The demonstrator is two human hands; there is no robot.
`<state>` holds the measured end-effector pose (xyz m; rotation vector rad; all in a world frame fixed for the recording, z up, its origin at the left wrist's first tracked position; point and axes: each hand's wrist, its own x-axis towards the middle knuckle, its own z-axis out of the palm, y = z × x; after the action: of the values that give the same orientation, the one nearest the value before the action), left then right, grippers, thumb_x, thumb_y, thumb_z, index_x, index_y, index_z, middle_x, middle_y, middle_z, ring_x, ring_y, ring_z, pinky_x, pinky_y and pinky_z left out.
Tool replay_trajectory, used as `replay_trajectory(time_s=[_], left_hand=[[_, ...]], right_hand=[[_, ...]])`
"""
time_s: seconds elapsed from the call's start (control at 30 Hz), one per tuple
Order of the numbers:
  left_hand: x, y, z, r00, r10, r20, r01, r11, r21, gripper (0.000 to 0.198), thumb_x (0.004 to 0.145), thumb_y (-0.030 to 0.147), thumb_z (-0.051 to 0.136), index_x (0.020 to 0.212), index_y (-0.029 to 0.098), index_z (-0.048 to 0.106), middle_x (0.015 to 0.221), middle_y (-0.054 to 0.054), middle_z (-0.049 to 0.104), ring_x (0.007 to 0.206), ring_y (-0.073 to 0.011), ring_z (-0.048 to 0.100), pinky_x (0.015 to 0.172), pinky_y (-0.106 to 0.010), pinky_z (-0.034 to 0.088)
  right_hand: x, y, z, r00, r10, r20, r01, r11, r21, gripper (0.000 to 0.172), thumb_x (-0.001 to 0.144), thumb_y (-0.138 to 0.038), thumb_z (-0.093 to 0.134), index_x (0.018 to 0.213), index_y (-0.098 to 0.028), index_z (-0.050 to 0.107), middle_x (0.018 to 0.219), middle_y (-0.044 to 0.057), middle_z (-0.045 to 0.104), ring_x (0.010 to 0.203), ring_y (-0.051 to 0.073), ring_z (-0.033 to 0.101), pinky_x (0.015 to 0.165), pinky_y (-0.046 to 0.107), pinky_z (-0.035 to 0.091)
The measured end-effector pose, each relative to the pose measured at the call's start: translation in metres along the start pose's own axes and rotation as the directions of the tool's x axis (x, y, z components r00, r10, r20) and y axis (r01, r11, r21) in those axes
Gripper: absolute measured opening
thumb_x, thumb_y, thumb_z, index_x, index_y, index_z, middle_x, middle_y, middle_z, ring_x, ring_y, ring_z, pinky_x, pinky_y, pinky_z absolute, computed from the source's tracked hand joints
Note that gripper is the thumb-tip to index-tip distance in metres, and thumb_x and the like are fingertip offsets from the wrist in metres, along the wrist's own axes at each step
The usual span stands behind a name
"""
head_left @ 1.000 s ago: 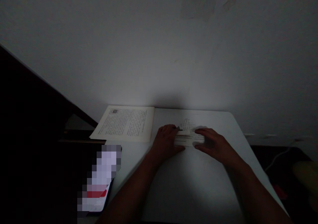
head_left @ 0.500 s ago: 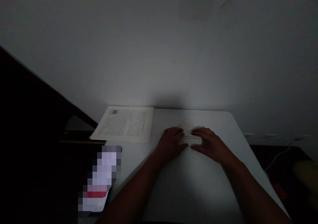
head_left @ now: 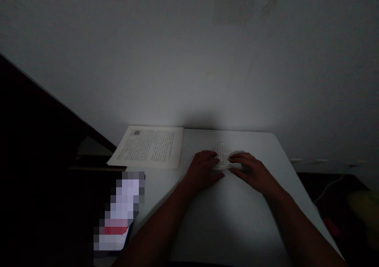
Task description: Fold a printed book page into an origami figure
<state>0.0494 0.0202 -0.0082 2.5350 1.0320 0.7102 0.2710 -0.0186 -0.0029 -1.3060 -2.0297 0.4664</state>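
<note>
A small folded sheet of printed paper (head_left: pixel 224 153) lies on the white table (head_left: pixel 231 219) in dim light. My left hand (head_left: pixel 203 170) rests on its left side, fingers laid flat and pressing down. Its right side is pressed by my right hand (head_left: pixel 250 170), whose fingers are stretched over the paper too. Only the pointed top of the folded paper shows between the two hands.
An open book or printed page (head_left: pixel 151 146) lies at the table's far left corner. A blurred-out object (head_left: pixel 118 215) sits at the left edge near dark furniture (head_left: pixel 44 180). A plain wall (head_left: pixel 189 54) rises right behind the table. A cable (head_left: pixel 328 186) runs at the right.
Both hands have drawn closer together over the paper, and the paper now looks smaller and flatter, with less of its lower part showing.
</note>
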Motion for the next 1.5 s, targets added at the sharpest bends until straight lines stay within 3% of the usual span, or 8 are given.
replay_trajectory(time_s=[0.23, 0.47, 0.73, 1.2, 1.5], left_hand=[[0.002, 0.002, -0.003, 0.999, -0.036, 0.009, 0.035, 0.996, 0.076, 0.022, 0.078, 0.027, 0.063, 0.099, 0.02, 0.066, 0.108, -0.007, 0.06, 0.103, -0.0228, 0.051, 0.093, -0.039, 0.041], [0.004, -0.001, -0.004, 0.998, -0.069, 0.005, 0.068, 0.994, 0.086, 0.017, 0.08, 0.025, 0.062, 0.094, 0.02, 0.067, 0.102, -0.005, 0.061, 0.098, -0.0221, 0.05, 0.088, -0.038, 0.042], [0.004, -0.003, -0.007, 0.995, -0.097, 0.021, 0.095, 0.993, 0.069, 0.017, 0.083, 0.028, 0.058, 0.093, 0.019, 0.068, 0.098, -0.006, 0.061, 0.095, -0.0208, 0.051, 0.086, -0.038, 0.041], [0.004, -0.008, -0.016, 0.986, -0.155, 0.065, 0.15, 0.986, 0.073, 0.023, 0.087, 0.038, 0.052, 0.085, 0.02, 0.067, 0.089, -0.004, 0.065, 0.09, -0.0204, 0.054, 0.085, -0.039, 0.034], [0.008, -0.012, -0.013, 0.97, -0.236, 0.051, 0.235, 0.972, 0.019, 0.025, 0.088, 0.038, 0.051, 0.092, 0.019, 0.067, 0.089, -0.004, 0.069, 0.088, -0.0201, 0.058, 0.087, -0.039, 0.035]], right_hand=[[0.0, 0.0, 0.0, 0.999, 0.034, -0.025, -0.033, 0.999, 0.01, 0.022, 0.081, -0.034, 0.063, 0.101, -0.025, 0.063, 0.105, 0.007, 0.064, 0.102, 0.023, 0.059, 0.089, 0.042, 0.05], [-0.003, 0.004, -0.001, 0.995, 0.074, -0.073, -0.077, 0.996, -0.034, 0.029, 0.08, -0.037, 0.064, 0.106, -0.025, 0.062, 0.107, 0.007, 0.065, 0.101, 0.024, 0.06, 0.088, 0.043, 0.051], [-0.002, 0.006, -0.003, 0.996, 0.026, -0.081, -0.028, 1.0, -0.014, 0.012, 0.083, -0.034, 0.06, 0.087, -0.025, 0.067, 0.09, 0.005, 0.069, 0.088, 0.021, 0.063, 0.081, 0.041, 0.052], [-0.007, 0.008, -0.002, 0.983, 0.156, -0.101, -0.163, 0.984, -0.068, 0.021, 0.084, -0.041, 0.055, 0.085, -0.024, 0.067, 0.083, 0.004, 0.069, 0.074, 0.02, 0.064, 0.068, 0.036, 0.051], [-0.005, 0.006, 0.003, 0.965, 0.19, -0.179, -0.225, 0.953, -0.202, 0.025, 0.084, -0.045, 0.054, 0.084, -0.025, 0.069, 0.078, 0.003, 0.072, 0.06, 0.019, 0.063, 0.061, 0.033, 0.051]])
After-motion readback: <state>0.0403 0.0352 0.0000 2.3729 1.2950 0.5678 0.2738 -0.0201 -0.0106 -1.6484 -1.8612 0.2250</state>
